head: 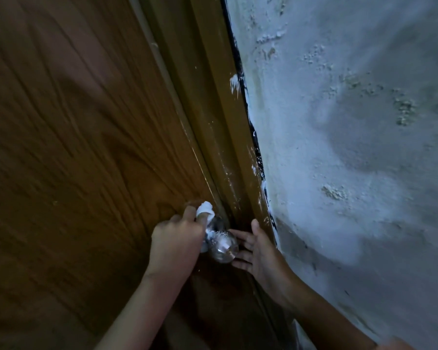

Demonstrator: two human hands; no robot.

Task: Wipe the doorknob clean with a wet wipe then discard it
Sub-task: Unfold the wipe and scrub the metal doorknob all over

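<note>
A round, shiny metal doorknob (pixel 223 246) sticks out of the brown wooden door (pixel 74 137) near its right edge. My left hand (pixel 175 241) is shut on a crumpled white wet wipe (pixel 204 210) and presses it against the knob's neck, on the upper left side. My right hand (pixel 256 251) is open, fingers spread, just right of the knob, with its fingertips close to or touching the knob. Whitish specks or foam show on the top of the knob.
The brown door frame (pixel 220 137), streaked with white paint, runs diagonally right of the door. A rough, flaking white wall (pixel 352 147) fills the right side. The light is dim.
</note>
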